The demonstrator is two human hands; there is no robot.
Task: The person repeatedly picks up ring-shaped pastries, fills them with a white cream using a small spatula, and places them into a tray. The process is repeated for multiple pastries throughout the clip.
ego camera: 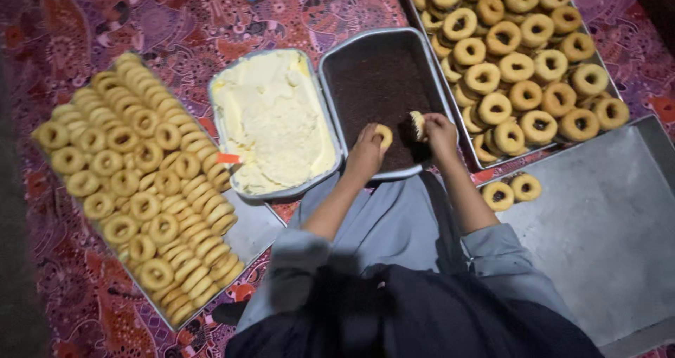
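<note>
- Head view: left hand [365, 151] had its grip clamped on a plain ring pastry [384, 136], pressed down over the tray of dark sprinkles [376, 84].
- Right hand [439, 129] pinched a sprinkle-coated ring [418, 125] just above that same tray.
- Cream tray [271, 119] sat just left of it, and two finished rings [512, 191] lay on the grey tray [598, 224] at right.

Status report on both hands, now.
Left hand presses a doughnut into the dark sprinkle tray. Right hand holds another doughnut above it. Nothing obstructs.
</note>
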